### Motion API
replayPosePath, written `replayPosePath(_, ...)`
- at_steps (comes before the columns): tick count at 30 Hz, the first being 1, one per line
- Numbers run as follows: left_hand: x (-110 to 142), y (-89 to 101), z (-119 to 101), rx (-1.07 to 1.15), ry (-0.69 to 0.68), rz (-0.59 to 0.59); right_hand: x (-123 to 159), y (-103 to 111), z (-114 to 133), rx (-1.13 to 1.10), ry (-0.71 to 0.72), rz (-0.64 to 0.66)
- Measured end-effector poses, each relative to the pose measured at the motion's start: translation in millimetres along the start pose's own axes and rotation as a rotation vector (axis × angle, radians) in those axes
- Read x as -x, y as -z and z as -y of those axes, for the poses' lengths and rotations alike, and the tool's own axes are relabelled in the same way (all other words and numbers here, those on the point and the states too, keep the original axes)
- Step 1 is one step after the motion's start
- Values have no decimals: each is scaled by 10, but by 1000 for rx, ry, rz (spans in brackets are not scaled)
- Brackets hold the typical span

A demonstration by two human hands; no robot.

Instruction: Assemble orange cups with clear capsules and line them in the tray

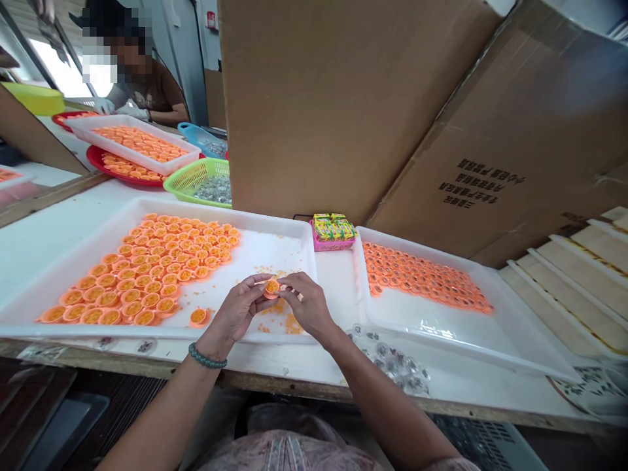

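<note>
A small round orange plastic cup (271,288) with yellow-orange bits inside is held up over the front of the left white tray (265,252). My left hand (236,311) pinches it from the left. The fingertips of my right hand (310,306) are closed at its right edge. In that tray, many similar orange cups (147,268) stand in rows at the left, each with yellow-orange bits in it. One single cup (199,317) sits apart near the front rim. Loose yellow-orange bits (290,320) lie scattered beneath my hands.
Right of me, another white tray (441,332) holds rows of orange pieces (417,275). Small clear plastic pieces (392,363) lie before it. Yellow-green packets fill a pink basket (334,244). Tall cardboard (333,98) stands behind. A gloved person (161,91) works at the back left.
</note>
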State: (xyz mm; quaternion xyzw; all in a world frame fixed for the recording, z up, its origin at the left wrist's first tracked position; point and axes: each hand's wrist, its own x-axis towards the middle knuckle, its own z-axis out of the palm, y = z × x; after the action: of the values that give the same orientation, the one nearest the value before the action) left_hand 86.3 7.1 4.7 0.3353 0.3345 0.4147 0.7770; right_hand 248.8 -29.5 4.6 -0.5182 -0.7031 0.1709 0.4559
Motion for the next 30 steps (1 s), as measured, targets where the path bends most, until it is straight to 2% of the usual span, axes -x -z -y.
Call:
replayPosePath(6,9,35,-3,-14,93,152,-67,91,19,-118,19,46)
replayPosePath(10,23,22,-8,-7,107,229,-28,137,18,-51,111,85)
replayPosePath(13,18,20,-6,-1,99,252,-9,133,16,15,172,36)
replayPosePath(17,11,19,-6,-9,89,238,12,140,25,150,266,4)
replayPosePath(22,28,-7,-10,-77,59,188,24,163,34,279,348,47)
replayPosePath(26,23,-25,-7,-114,64,126,7,159,28,271,327,112)
replayPosePath(30,1,-28,-2,-119,57,72,29,180,-6,222,245,130)
